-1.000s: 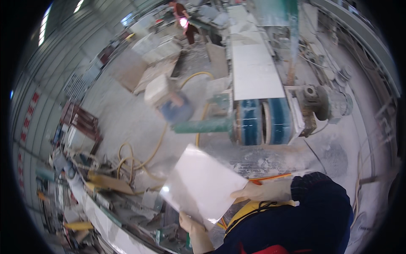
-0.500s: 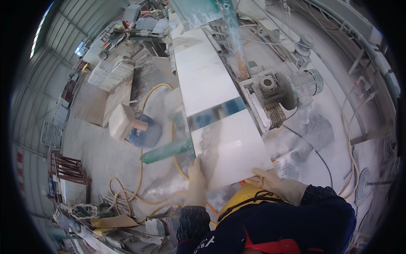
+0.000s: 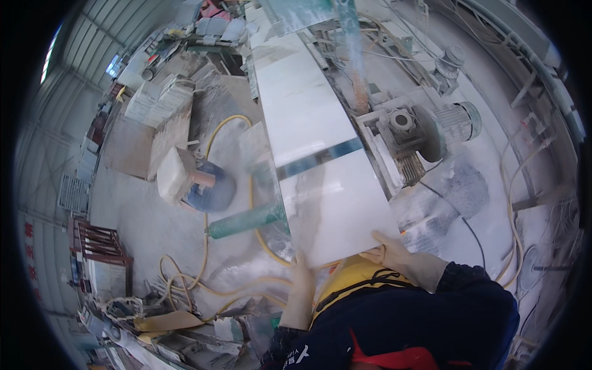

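Now that less blue roller (image 3: 300,166) shows, the white slab (image 3: 342,206), gripped at its near corners by left hand (image 3: 301,285) and right hand (image 3: 401,255), sits closer to the leading slab (image 3: 305,105).

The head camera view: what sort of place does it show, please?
Most likely a stone or tile workshop: a glossy white slab at the end of a conveyor, a grey motor beside it, and pale slabs stacked farther off.

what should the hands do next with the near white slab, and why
Probably ease the near white slab gently forward: the left hand and right hand are both at its near edge, and a blue strip shows between it and the white slab ahead.
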A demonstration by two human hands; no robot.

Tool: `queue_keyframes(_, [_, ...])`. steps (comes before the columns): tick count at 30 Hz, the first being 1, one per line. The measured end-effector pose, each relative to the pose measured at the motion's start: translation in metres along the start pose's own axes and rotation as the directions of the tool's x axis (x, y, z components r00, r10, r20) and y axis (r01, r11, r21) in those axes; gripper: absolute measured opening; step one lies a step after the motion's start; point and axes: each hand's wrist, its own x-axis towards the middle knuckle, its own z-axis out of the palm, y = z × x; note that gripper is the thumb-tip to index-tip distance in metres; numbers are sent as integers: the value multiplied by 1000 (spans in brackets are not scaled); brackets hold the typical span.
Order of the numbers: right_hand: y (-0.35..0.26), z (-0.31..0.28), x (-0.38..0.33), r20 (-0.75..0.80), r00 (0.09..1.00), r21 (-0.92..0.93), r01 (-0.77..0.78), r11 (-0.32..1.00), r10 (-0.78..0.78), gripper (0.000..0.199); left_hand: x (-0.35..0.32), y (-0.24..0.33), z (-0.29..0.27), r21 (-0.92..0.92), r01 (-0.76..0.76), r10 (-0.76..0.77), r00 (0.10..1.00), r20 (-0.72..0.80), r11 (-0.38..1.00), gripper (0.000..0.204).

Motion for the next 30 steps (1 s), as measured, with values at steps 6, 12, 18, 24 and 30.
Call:
queue_keyframes(6, [-6, 14, 29, -5, 1000, -16, -20, 1000, 20, 38, 35, 13, 1, -335, 90, -89, 996, 20, 938, 50])
queue_keyframes(12, [-6, 10, 47, -42, 997, -94, 57, 994, -61, 37, 56, 9, 4, -346, 87, -81, 996, 32, 934, 53])
queue_keyframes(18, [-15, 17, 52, -27, 995, -103, 93, 990, -96, 39, 72, 3, 1, -369, 123, -93, 991, 98, 921, 51])
queue_keyframes(24, [-21, 19, 58, -92, 993, -109, 59, 992, -70, 41, 75, 12, 9, -375, 131, -110, 991, 77, 918, 45])
queue_keyframes(30, [-18, 13, 69, -104, 992, -73, 67, 995, -74, 41, 82, 15, 11, -343, 170, -161, 985, 53, 924, 37])
